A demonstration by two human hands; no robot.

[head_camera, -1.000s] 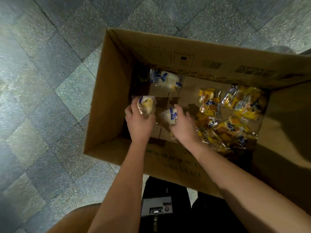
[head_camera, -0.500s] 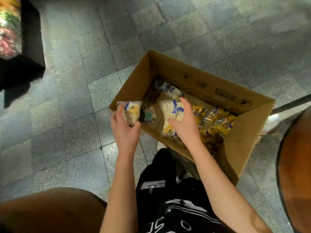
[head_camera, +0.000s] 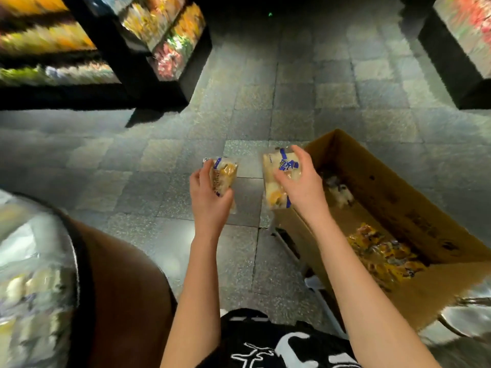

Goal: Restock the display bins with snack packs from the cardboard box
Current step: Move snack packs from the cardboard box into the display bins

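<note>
Left hand (head_camera: 210, 200) grips snack pack (head_camera: 223, 176); right hand (head_camera: 303, 187) grips another pack (head_camera: 279, 179), both raised.

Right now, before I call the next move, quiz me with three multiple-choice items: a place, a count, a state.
1. Where is the cardboard box? A on a shelf; B on the floor; C on a chair.
2. How many hands are holding something? A none; B one; C two.
3. The box is: A open; B taped shut; C flattened.
B: it sits on the tiled floor, right of the person. C: the left hand grips the left pack, the right hand the right pack. A: yellow packs show inside.
</note>
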